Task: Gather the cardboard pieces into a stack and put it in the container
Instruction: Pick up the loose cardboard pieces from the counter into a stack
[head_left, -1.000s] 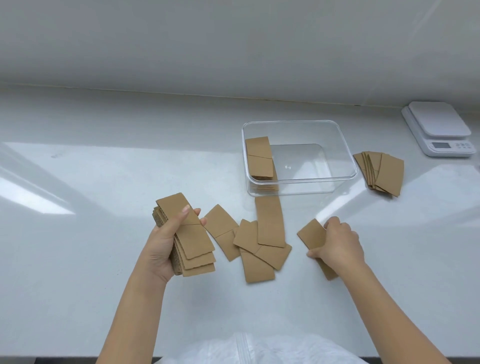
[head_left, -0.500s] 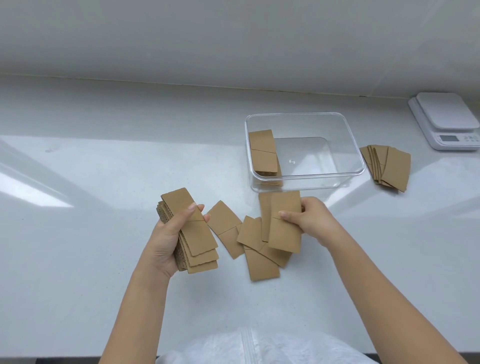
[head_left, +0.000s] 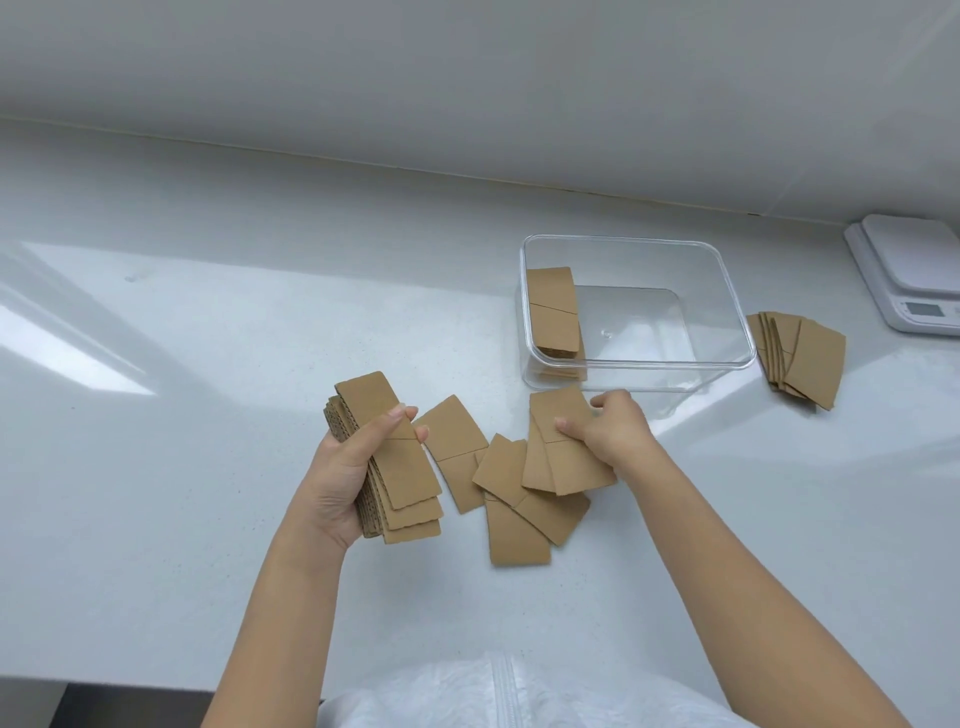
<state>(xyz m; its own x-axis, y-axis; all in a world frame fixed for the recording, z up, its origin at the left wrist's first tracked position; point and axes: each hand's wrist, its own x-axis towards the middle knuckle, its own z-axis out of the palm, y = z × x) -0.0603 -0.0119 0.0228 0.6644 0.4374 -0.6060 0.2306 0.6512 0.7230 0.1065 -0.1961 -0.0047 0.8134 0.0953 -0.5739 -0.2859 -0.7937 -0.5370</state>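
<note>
Two hands at work over a white desk, gathering step in hand. Left hand grips a thick stack of cardboard pieces, thumb across the top face, fingers curled round the far edge; the stack is held just off the desk and fanned a little at its near end. Right hand pinches two or three pieces by their right edge — thumb on top, fingers under, closed on the card. These lie over the loose pile between the hands, their near ends touching it or nearly so.

Container, clear plastic, sits beyond the right hand with a small stack already against its left wall. Another fanned bundle waits on the desk to the container's right, near a scale.

Judged stage: roughly midway. Several pieces are not yet collected, nothing from the left-hand stack is in the container.

Next move, as I read it: carry the pinched pieces across to the left hand and seat them on the stack, edges squared — the fanning will worsen otherwise and thin card slips easily.

Against half a second ago: right hand then held a single piece, set down over the one by the container; now that one is pinched with it, splayed. Left hand and stack unchanged. A second ago the right hand was further right, lifting a lone piece.
</note>
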